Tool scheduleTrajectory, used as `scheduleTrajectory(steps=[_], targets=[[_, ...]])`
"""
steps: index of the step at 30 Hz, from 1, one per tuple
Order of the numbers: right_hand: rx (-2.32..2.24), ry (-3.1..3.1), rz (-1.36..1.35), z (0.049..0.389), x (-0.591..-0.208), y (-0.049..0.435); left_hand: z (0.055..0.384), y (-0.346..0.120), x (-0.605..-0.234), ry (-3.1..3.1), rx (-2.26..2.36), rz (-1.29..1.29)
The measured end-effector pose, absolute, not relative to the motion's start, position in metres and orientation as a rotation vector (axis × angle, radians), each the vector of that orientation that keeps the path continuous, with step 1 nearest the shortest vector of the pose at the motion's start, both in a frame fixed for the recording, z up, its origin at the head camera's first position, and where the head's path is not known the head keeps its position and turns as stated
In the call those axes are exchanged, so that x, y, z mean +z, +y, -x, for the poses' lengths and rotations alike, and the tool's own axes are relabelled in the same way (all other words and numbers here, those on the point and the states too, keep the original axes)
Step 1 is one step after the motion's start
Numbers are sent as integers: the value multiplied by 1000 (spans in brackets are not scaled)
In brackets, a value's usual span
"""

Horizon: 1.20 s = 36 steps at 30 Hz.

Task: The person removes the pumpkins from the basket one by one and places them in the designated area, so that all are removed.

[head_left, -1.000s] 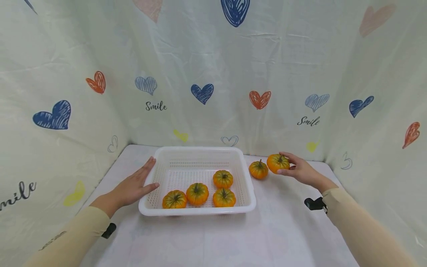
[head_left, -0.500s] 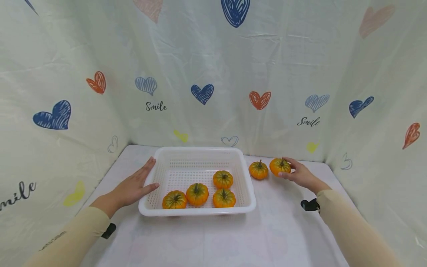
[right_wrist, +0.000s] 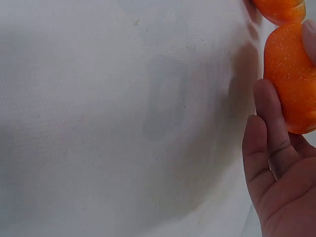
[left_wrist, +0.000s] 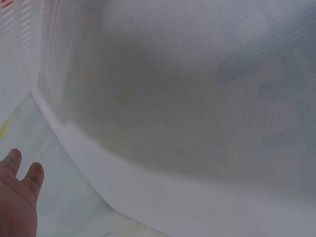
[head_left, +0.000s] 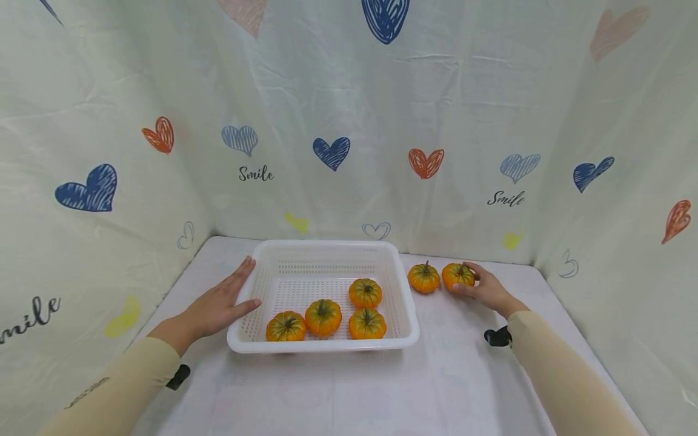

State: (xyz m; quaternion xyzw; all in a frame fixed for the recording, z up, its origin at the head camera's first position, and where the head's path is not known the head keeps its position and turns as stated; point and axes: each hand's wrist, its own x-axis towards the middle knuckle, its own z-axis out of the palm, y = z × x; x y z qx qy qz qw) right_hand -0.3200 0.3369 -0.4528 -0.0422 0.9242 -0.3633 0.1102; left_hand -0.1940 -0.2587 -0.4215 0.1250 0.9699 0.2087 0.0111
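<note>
Pinching a pumpkin (head_left: 455, 276) at its ten o'clock, the right hand (head_left: 489, 292) is nearer; the left hand (head_left: 218, 307), fingers straight, touches the basket (head_left: 323, 346), at the pumpkin's nine o'clock.

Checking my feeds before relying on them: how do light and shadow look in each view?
Head: soft light, basket and pumpkins distinct, faint shadow beside the right sleeve. Left wrist: dim, broad soft-edged shadow across the white cloth, left hand cropped. Right wrist: shadow beside the right hand, gripped pumpkin cropped.
</note>
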Motion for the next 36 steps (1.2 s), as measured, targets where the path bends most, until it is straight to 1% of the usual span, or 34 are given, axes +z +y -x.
scheduleTrajectory(steps=[9,26,36], targets=[[-1048,2683,39,323,-461,336,194,-258,-422,3023,655,-396],[-1061,2656,5,326,-467,334,193,-257,-416,3023,664,-404],[-1073,2651,6,326,-470,335,194,-259,-419,3027,655,-412]])
